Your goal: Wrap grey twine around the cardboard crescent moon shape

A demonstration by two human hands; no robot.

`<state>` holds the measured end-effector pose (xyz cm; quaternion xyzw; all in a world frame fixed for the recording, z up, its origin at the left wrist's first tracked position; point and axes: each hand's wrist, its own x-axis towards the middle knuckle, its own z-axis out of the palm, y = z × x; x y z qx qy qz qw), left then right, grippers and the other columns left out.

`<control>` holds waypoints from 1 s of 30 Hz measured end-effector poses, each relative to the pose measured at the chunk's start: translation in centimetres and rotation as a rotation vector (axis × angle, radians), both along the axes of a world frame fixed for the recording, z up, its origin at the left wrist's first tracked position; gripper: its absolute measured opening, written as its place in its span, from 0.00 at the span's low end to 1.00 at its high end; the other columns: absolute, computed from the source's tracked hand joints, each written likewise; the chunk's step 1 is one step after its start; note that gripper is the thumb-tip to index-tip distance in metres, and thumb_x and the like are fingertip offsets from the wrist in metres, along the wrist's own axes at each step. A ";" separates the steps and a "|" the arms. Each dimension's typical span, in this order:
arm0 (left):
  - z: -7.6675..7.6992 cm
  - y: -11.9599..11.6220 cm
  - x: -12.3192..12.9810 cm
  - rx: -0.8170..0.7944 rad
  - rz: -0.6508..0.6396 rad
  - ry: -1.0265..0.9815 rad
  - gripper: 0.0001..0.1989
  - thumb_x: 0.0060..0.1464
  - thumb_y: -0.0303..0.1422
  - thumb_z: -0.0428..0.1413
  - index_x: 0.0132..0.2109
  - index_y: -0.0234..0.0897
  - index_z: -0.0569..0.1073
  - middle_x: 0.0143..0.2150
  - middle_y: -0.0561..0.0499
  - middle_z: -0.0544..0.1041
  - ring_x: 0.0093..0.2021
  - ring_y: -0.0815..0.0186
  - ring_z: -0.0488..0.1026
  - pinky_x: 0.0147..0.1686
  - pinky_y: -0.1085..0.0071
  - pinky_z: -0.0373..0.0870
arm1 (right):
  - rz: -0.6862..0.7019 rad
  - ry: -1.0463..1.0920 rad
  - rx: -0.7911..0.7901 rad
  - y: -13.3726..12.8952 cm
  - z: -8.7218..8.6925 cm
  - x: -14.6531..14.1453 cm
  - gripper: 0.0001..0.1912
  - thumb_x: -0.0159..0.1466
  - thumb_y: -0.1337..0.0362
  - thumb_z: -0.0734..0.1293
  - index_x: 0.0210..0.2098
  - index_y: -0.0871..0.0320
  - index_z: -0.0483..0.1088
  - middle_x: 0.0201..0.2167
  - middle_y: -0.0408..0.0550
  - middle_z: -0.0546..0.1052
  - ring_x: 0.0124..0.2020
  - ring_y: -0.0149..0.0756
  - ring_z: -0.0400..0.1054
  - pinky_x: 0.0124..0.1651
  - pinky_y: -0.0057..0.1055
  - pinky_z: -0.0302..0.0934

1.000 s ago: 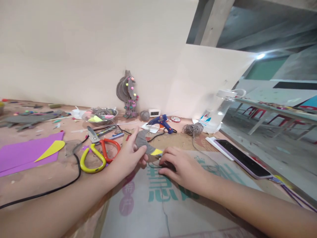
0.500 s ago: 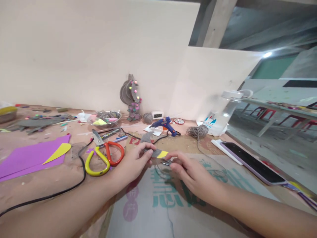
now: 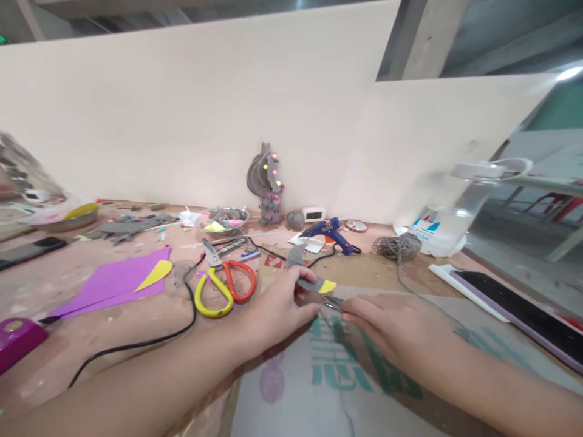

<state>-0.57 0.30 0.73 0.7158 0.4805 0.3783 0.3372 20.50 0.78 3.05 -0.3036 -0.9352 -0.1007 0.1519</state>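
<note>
The gray moon piece [image 3: 296, 257] is in the left hand [image 3: 282, 306] in the head view, with the fingers curled over its middle. Its upper end sticks out past them, and its yellow tip [image 3: 327, 286] points toward the right hand [image 3: 387, 321]. The right hand pinches one small metal tool [image 3: 334, 303] (I can't tell what kind), just beside the yellow tip. Near the left hand is one pair of scissors [image 3: 220, 265], with one yellow handle and one red. I count two purple sheets [image 3: 109, 279], one yellow leaf shape [image 3: 155, 274] on top, and one blue glue gun [image 3: 328, 229]. The bottle [image 3: 462, 221] shows the letters "OOK". The cardboard [image 3: 264, 419] has big green writing, partly covered.
</note>
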 end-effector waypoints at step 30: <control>-0.2 -0.5 0.2 0.082 -0.095 0.122 0.10 0.49 0.32 0.55 0.40 0.41 0.63 0.35 0.55 0.69 0.31 0.69 0.68 0.30 0.73 0.63 | -0.109 0.341 -0.349 0.0 0.4 -0.6 0.12 0.65 0.60 0.57 0.36 0.56 0.70 0.26 0.42 0.74 0.26 0.28 0.65 0.30 0.25 0.54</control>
